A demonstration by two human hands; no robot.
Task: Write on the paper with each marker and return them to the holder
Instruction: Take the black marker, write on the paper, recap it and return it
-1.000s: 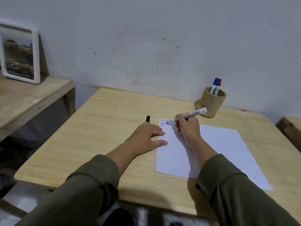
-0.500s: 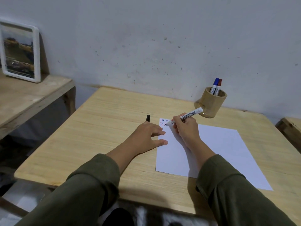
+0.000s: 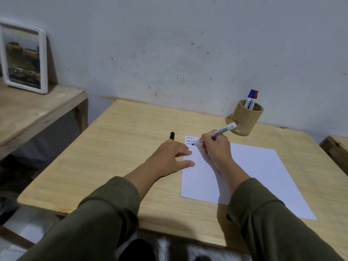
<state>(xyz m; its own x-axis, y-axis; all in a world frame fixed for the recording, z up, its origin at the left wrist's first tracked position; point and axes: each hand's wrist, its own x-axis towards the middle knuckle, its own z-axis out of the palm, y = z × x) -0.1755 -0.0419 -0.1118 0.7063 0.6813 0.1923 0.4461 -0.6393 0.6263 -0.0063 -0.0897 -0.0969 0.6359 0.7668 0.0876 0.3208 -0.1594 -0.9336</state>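
Head view, right hand [image 3: 216, 147] marker [image 3: 214, 134] tip lower (third row), left hand [image 3: 169, 157] unmoved

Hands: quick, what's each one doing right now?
Left hand: open, flat on the wooden table.
Right hand: closed on the white marker.
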